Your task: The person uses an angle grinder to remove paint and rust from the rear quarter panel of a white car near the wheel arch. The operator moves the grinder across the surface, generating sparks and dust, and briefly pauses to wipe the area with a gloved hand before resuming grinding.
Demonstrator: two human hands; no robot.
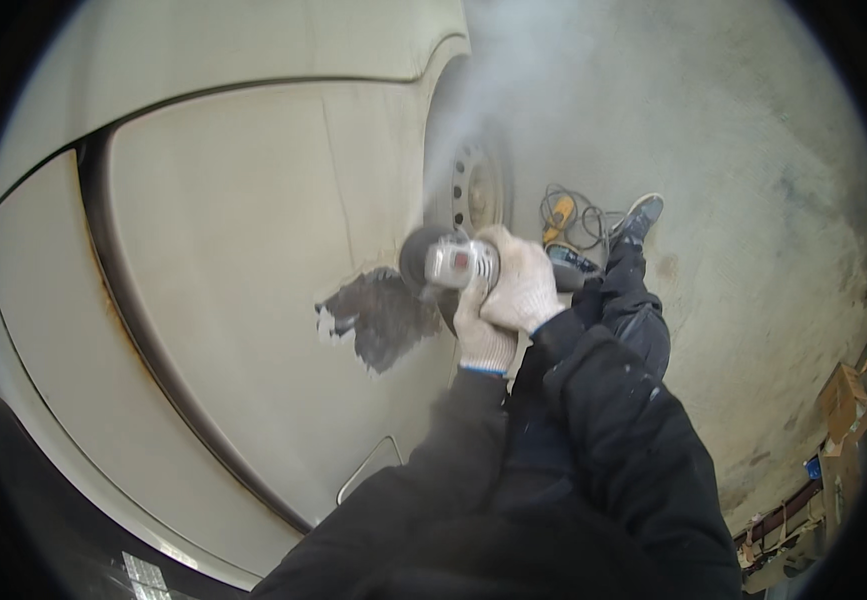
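An angle grinder with a silver head is held in both my gloved hands. My left hand, in a white knit glove, is closed round its near side. My right hand, gloved the same way, wraps the body from the right. The grinder's round dark disc is at the pale vehicle panel, close to the wheel arch; whether it touches cannot be made out. Below and left of the disc lies a bare dark grey patch with ragged, flaking paint edges. Pale dust streams up and away from the disc.
A wheel sits in the arch just beyond the grinder. On the concrete floor lie a yellow-and-black tool with a coiled cable and another dark power tool, near my shoe. Cardboard boxes and clutter line the right edge.
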